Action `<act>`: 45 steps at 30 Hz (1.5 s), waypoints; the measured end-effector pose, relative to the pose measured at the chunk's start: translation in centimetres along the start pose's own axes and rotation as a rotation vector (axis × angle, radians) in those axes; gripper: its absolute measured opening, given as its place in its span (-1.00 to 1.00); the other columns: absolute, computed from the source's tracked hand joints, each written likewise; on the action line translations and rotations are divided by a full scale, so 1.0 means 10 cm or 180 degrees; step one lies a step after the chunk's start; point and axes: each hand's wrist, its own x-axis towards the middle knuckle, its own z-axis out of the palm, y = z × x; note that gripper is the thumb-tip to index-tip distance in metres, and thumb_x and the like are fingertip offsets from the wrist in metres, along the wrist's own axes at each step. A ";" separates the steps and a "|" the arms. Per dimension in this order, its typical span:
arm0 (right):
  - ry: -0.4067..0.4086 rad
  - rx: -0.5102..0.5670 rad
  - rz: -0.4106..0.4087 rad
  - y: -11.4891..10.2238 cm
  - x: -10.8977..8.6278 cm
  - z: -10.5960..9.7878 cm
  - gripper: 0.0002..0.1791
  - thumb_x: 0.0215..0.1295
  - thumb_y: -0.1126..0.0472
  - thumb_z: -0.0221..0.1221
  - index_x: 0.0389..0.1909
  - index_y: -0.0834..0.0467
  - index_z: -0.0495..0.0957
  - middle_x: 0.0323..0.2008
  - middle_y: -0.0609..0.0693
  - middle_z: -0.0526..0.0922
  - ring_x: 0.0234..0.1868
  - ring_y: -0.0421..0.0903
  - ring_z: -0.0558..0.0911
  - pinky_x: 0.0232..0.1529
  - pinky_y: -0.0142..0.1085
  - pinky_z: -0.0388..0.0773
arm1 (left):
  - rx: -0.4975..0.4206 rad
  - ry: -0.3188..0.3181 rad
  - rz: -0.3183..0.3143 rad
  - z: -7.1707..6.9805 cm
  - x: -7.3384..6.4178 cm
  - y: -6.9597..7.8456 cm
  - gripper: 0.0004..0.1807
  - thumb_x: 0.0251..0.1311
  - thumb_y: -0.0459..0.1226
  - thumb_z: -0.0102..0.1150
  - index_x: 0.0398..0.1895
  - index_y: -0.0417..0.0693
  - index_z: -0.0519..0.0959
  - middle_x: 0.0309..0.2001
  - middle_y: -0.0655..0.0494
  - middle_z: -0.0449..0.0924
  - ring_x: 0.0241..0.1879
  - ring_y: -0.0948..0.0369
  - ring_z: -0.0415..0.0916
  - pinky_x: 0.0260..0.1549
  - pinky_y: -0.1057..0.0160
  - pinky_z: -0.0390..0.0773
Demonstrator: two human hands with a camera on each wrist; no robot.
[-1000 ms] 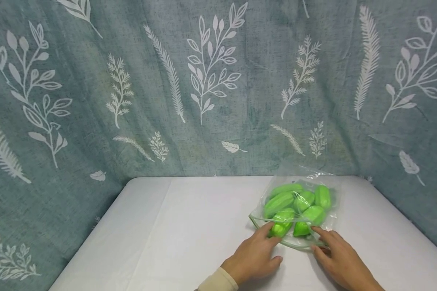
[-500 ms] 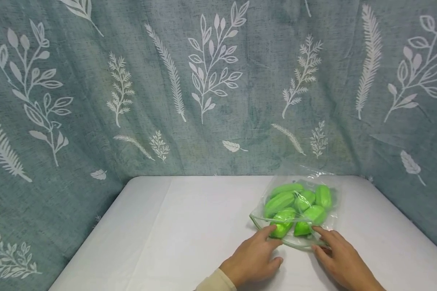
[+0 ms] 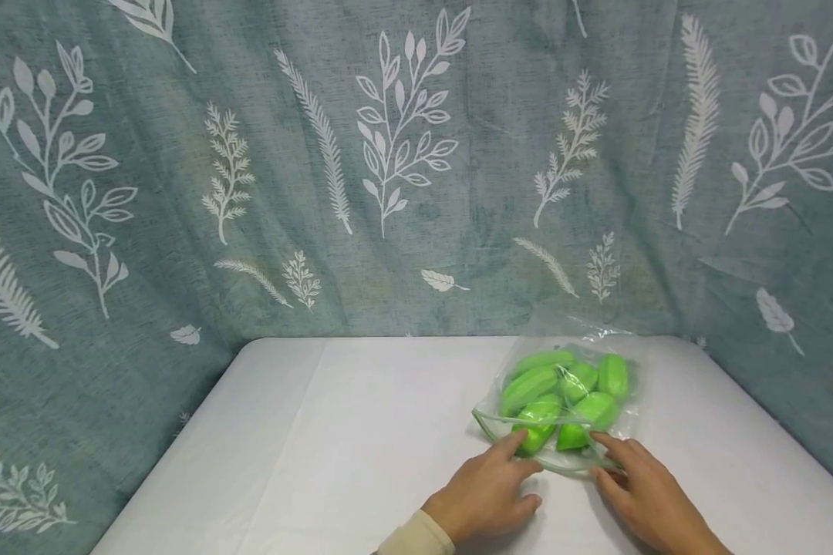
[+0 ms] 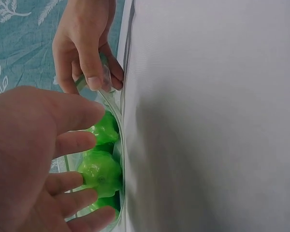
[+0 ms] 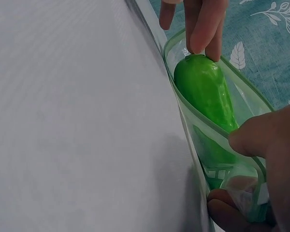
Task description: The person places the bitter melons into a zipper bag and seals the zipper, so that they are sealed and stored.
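Note:
A clear zip bag with a green-edged mouth lies on the right side of the table, its mouth toward me. Inside are several bright green, plump, vegetable-like pieces, their exact kind unclear. My left hand is at the left of the mouth, fingers extended. In the right wrist view, its fingertips touch the end of one green piece. My right hand pinches the bag's edge at the right of the mouth, thumb and fingers on the plastic. The left wrist view also shows this right hand.
A white-covered table spreads under the bag and out to the left. Behind and beside it hangs a blue-green curtain with white leaf prints. The bag's far end reaches the table's back edge.
My left fingers have shifted very slightly to the right at the bag's mouth. The right hand keeps its pinch on the bag, which stays in place; the head view sways a little.

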 end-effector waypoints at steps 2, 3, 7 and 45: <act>0.0022 -0.0018 -0.0036 -0.01 0.00 -0.01 -0.43 0.35 0.14 0.27 0.34 0.18 0.43 0.03 0.15 0.56 0.01 0.16 0.63 -0.14 -0.11 0.66 | -0.0030 0.0026 0.0022 0.01 0.02 -0.01 -0.60 0.27 0.00 0.25 0.16 0.21 0.65 0.43 -0.02 0.29 0.34 0.21 0.34 0.01 0.34 0.54; 0.0023 -0.0020 -0.0036 -0.01 0.00 -0.02 -0.43 0.35 0.14 0.27 0.34 0.18 0.43 0.04 0.17 0.56 0.01 0.17 0.63 -0.14 -0.11 0.66 | -0.0029 0.0048 0.0035 0.02 0.03 -0.01 -0.60 0.27 -0.01 0.25 0.16 0.21 0.65 0.43 -0.03 0.30 0.34 0.21 0.34 0.01 0.34 0.54; -0.0047 -0.0006 0.0032 0.00 0.00 -0.04 -0.42 0.36 0.12 0.27 0.35 0.19 0.42 0.05 0.19 0.56 0.01 0.18 0.63 -0.14 -0.12 0.66 | -0.0020 0.0141 0.0077 0.05 0.06 -0.01 -0.63 0.27 -0.03 0.25 0.13 0.21 0.67 0.42 -0.04 0.31 0.33 0.21 0.35 0.01 0.37 0.53; 0.0011 0.0170 -0.0112 0.02 -0.03 -0.05 -0.47 0.31 0.23 0.31 0.29 0.16 0.49 0.09 0.16 0.57 0.08 0.15 0.61 -0.15 -0.26 0.66 | -0.0213 -0.0141 -0.0103 0.14 0.21 0.00 -0.59 0.26 0.01 0.25 0.17 0.26 0.65 0.43 -0.04 0.28 0.37 0.19 0.31 0.18 0.34 0.41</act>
